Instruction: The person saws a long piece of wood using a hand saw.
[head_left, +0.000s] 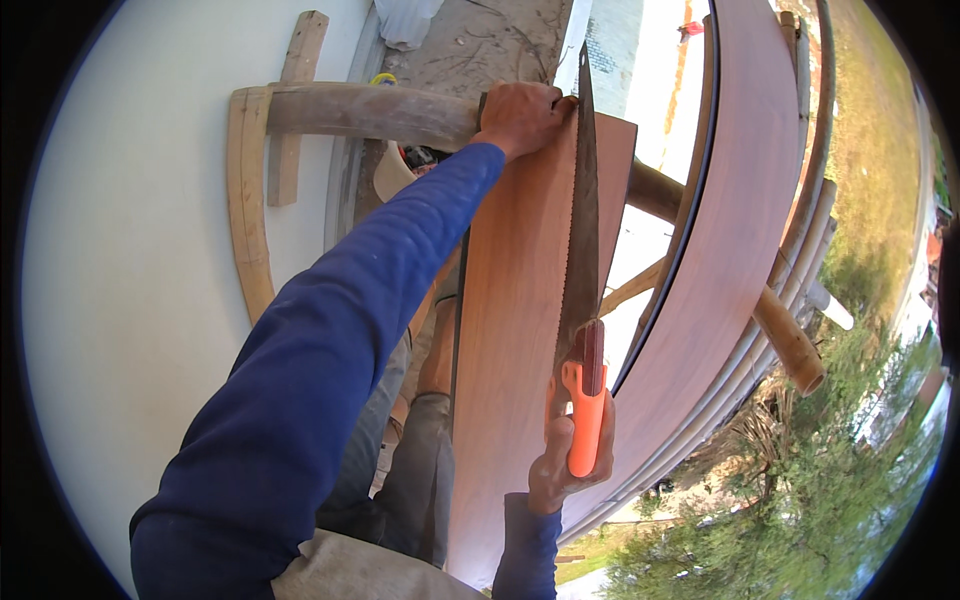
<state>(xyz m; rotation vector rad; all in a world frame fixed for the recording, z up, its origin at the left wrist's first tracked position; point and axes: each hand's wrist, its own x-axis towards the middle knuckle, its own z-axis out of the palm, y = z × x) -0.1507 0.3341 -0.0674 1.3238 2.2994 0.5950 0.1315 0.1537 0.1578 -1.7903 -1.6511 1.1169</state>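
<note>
A reddish-brown plank (515,270) stretches away from me, over a wooden crossbar (385,113). My left hand (525,117) is closed on its far end, with the fingers curled close beside the saw blade; what lies under the fingertips is hidden. In my right hand (577,465) is the orange handle of a handsaw (582,230), gripped with the fingers wrapped round it. The long toothed blade points away from me and lies along the plank, its tip reaching past the far end. Whether the teeth sit in the wood I cannot tell.
To the right lies another long plank (745,150) with a dark edge, next to several poles (795,235). A round pole end (800,375) juts out beneath. A white wall (150,230) and an upright timber (248,200) stand left. A pale bucket (390,175) sits under the crossbar.
</note>
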